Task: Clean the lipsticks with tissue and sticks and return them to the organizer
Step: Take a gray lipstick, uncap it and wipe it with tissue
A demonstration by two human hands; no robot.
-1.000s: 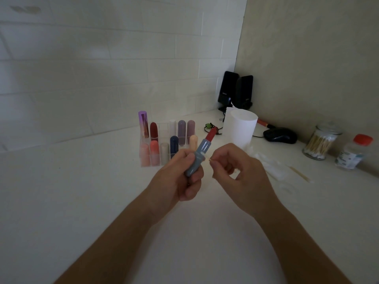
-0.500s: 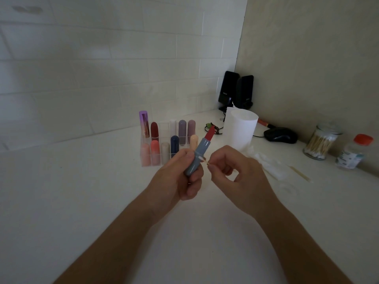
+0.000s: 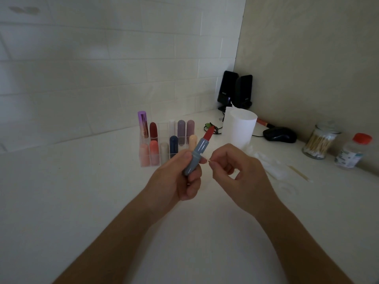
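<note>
While the left hand (image 3: 180, 181) has its grip curled round the lipstick (image 3: 197, 155) base, axis tilted up-right with red tip high, the right hand (image 3: 240, 177) just beside pinches what looks like a stick (image 3: 209, 160), level with the barrel, below that tip

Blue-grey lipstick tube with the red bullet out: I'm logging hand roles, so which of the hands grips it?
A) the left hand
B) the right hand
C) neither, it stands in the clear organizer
A: the left hand has its fingers curled round the blue-grey lipstick tube, held tilted, while the right hand beside it pinches only what looks like a thin pale stick.
</note>
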